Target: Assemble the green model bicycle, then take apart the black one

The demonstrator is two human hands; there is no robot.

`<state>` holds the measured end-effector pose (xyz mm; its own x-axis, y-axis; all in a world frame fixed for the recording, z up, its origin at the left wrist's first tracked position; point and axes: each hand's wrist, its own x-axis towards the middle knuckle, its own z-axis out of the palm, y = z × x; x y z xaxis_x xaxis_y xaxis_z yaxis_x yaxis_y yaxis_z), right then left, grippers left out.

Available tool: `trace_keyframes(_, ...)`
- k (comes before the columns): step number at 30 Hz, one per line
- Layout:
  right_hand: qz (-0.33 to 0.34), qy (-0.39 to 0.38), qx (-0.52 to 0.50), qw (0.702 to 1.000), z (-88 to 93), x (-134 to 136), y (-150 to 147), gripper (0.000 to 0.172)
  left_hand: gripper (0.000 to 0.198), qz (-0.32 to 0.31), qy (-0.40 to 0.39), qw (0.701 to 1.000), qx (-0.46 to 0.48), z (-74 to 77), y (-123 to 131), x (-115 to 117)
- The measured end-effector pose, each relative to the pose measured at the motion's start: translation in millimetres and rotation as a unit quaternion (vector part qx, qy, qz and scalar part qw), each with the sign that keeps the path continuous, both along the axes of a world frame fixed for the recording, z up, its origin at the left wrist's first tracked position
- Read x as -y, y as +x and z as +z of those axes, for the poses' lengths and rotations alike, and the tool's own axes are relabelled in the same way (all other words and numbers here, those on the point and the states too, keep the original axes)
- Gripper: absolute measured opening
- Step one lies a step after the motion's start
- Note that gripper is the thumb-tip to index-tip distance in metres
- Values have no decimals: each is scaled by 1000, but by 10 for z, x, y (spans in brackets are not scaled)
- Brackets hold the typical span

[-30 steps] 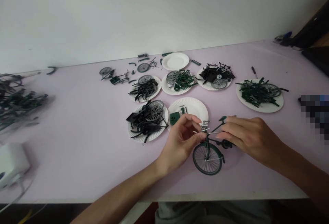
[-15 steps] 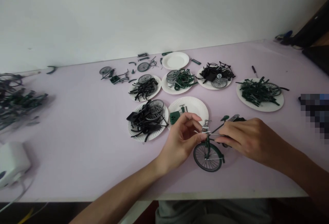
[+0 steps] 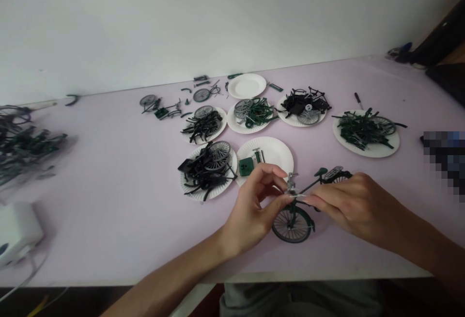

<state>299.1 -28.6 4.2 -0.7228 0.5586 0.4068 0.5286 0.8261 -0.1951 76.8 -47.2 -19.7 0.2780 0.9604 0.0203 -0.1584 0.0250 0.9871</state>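
A dark green model bicycle [image 3: 291,223] stands near the table's front edge, its front wheel toward me. The thumb and fingers of my left hand [image 3: 254,208] close around the front of it, just below the silvery handlebar [image 3: 291,181]. From the right, my right hand [image 3: 350,203] pinches a thin, pale, rod-like piece [image 3: 300,195] whose other end meets my left fingertips at the head of the frame. What kind of piece it is cannot be made out. The saddle [image 3: 321,171] and rear rack [image 3: 333,173] show above my right hand, which hides part of the rear wheel.
Behind my left hand is a paper plate [image 3: 283,154] with a green flat part [image 3: 246,166]. More plates [image 3: 232,181] hold heaps of bicycle parts. A small screwdriver [image 3: 358,101] lies at right. At left are a blurred parts pile [image 3: 29,147] and a white plug block [image 3: 20,232].
My right hand has shifted slightly down and right, uncovering more of the rear rack and rear wheel. The thin piece now sits a little lower, near my left fingertips.
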Motion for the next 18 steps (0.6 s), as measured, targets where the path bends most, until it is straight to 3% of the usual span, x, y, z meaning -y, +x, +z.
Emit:
trace_keyframes(3,-18,-20,-28,999,46,53,-46,51,20,13,72,997,-34,13,-36,58)
trace_keyframes(6,-51,-120,-70,989,86,92,-77,53,20,22,159,985,-65,0,-69,98)
trace_keyframes(12,-92,-372,-166,909,149,143,-81,41,35,-6,311,947,-84,-20,-88,89)
trace_keyframes(15,-103,-419,-180,884,177,168,-64,43,48,-31,339,933,-116,15,-114,92)
trace_keyframes(18,-101,-428,-180,880,202,187,-61,43,53,-45,339,931,-130,58,-139,105)
